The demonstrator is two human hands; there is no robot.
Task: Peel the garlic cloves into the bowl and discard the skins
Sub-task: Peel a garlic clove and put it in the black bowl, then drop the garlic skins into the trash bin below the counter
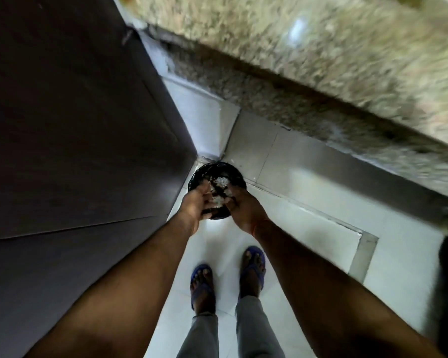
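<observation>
I look straight down at a round black bin (237, 177) with a dark liner, standing on the floor in a corner. Pale garlic skins (221, 181) lie inside it. My left hand (195, 204) and my right hand (242, 209) are side by side just above the bin's near rim, palms turned toward each other and fingers loosely extended. A few white skin flakes (217, 200) show between the two hands and at my right fingertips. The blur hides whether those flakes are loose or stuck to my fingers. No bowl or garlic cloves are in view.
A dark cabinet face (75, 125) fills the left side. A speckled stone counter (321, 60) overhangs at the upper right. The floor (308, 223) is pale tile. My feet in blue sandals (252, 270) stand just behind the bin.
</observation>
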